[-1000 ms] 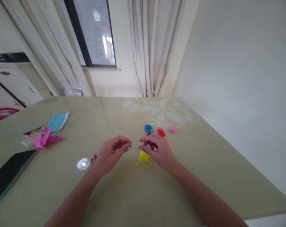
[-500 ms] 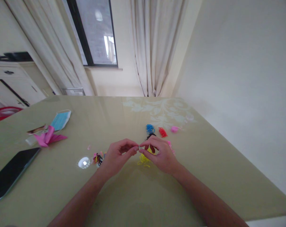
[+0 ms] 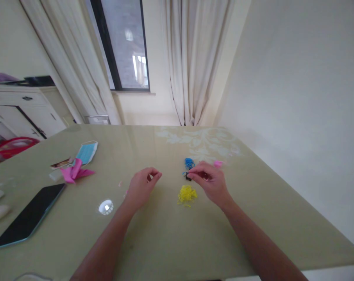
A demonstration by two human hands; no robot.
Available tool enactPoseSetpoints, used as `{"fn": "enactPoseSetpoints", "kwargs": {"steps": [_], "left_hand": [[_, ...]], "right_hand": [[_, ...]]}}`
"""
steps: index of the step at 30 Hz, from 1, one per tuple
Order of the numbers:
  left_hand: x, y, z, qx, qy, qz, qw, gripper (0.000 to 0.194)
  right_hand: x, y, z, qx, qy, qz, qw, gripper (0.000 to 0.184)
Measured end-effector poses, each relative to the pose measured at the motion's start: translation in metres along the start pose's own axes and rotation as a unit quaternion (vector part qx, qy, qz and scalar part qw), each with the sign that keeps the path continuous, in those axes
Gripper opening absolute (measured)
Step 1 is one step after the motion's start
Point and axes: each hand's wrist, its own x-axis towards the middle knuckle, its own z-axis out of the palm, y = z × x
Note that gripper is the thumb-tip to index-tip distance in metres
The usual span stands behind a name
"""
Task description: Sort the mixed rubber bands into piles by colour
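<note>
Around the middle of the desk (image 3: pixel 165 242), small coloured bits lie parted by shade, and from where I stand that much looks done. Take the yellow pile (image 3: pixel 187 195) as the centre of a dial, with 12 o'clock towards the window. It sits on its own, loose at the edges, and neither hand touches it. Straight up at 12 comes the black pile (image 3: pixel 188 177), and beyond it the blue pile (image 3: pixel 190 163), each its own colour as far as I can make out. Between 1 and 2 o'clock is a pink lump (image 3: pixel 218 164), partly hidden.

The right hand (image 3: pixel 211 180), at 2 o'clock, has thumb and forefinger drawn close at the black pile. A blue strand (image 3: pixel 183 173) shows by those fingertips; whether it is pinched or lying loose, I can't tell. At 9 o'clock the left hand (image 3: pixel 141 188) hangs with thumb and forefinger nearly meeting, and I can't see whether anything is between them.

As for what is left, I'd judge the sorting unfinished: a pink bit (image 3: pixel 120 183) lies just past 9 o'clock, away from any pile. More may be behind the hands, so I can't say how much remains.
</note>
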Motion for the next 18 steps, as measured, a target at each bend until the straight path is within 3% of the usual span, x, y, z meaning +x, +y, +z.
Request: {"fn": "enactPoseSetpoints", "kwargs": {"steps": [4,10,13,18], "left_hand": [[0.003,-0.017,-0.005,0.076,-0.093,-0.009,0.993,0.022],[0.007,-0.028,0.001,0.092,-0.15,-0.043,0.983,0.015],[0.008,-0.03,0.003,0.077,-0.155,-0.05,0.984,0.015],[0.007,-0.031,0.002,0.073,-0.145,-0.023,0.986,0.015]], "right_hand": [[0.023,-0.017,-0.01,0.025,0.014,-0.013,0.999,0.014],[0.07,-0.044,-0.029,-0.093,-0.073,-0.092,0.989,0.013],[0.084,-0.036,-0.032,-0.189,-0.104,-0.095,0.972,0.009],[0.09,0.012,-0.025,-0.364,-0.196,0.003,0.91,0.007]]}}
